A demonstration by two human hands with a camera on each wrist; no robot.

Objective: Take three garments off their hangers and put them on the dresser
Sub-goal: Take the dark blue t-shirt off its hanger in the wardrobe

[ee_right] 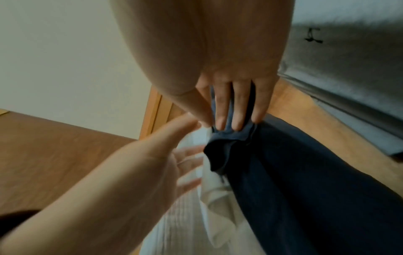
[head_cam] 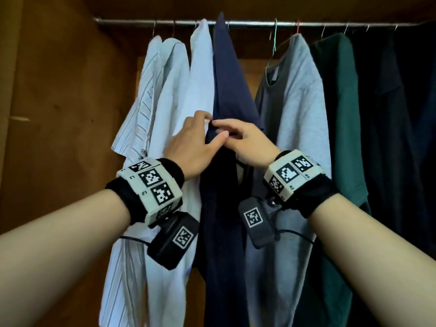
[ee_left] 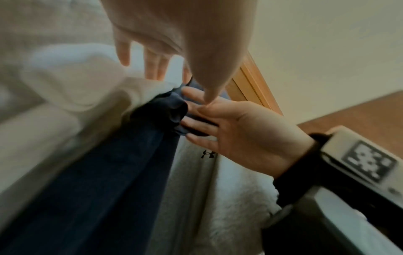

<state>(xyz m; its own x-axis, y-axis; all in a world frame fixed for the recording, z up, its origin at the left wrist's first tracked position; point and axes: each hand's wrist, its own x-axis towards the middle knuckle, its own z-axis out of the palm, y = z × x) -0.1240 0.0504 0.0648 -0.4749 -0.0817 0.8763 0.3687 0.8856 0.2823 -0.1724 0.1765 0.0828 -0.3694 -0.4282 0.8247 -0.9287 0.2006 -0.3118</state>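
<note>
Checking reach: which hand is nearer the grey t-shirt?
Right. The right hand pinches the navy garment right beside the grey t-shirt; the left hand lies across the navy garment from it.

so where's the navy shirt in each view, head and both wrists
Head: navy shirt hangs at centre from the rail, between a pale blue shirt and a grey t-shirt.
Left wrist: lower left to centre, bunched at the fingers.
Right wrist: lower right.
Shared landmark: the right hand pinching its bunched edge.
</note>
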